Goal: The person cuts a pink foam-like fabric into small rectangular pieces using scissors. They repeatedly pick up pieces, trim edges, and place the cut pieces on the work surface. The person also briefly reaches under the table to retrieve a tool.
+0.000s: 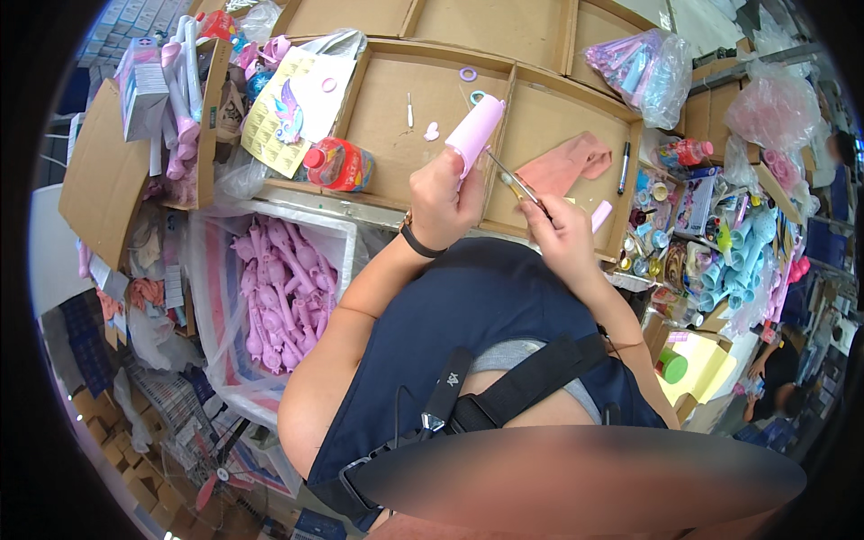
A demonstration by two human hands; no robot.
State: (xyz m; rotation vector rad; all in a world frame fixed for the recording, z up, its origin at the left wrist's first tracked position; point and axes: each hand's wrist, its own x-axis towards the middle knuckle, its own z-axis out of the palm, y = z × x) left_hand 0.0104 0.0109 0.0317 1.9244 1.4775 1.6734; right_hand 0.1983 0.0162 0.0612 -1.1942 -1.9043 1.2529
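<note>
The left hand [443,193], a black band at its wrist, is closed around a pale pink plastic tube [474,131] that tilts up toward one o'clock above the brown cardboard tray [387,108]. At four o'clock from the tube, the right hand [560,236] grips a thin metal tool with a yellowish handle [513,183], its tip touching the tube's lower end. A white sack of pink plastic toy wands [281,292] lies at nine o'clock from the hands.

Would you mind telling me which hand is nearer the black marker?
Right. The right hand is just lower-left of the black marker; the left hand, holding a pink tube, is farther left.
</note>
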